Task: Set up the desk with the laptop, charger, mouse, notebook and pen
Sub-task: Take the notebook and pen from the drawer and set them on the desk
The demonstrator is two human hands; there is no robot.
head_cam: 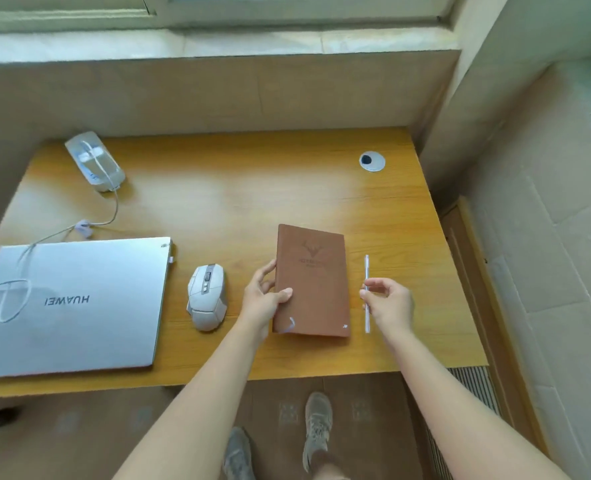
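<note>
Fingers (265, 273) of the left hand (264, 301) grip the left edge of the brown notebook (316, 282). Fingers (373, 285) of the right hand (389, 301) pinch the white pen (367, 268) just right of it. Worktop (252, 188), left to right: closed silver laptop (79, 306) under the cable (13, 301), charger (95, 164) behind, white mouse (207, 296), notebook, pen.
</note>
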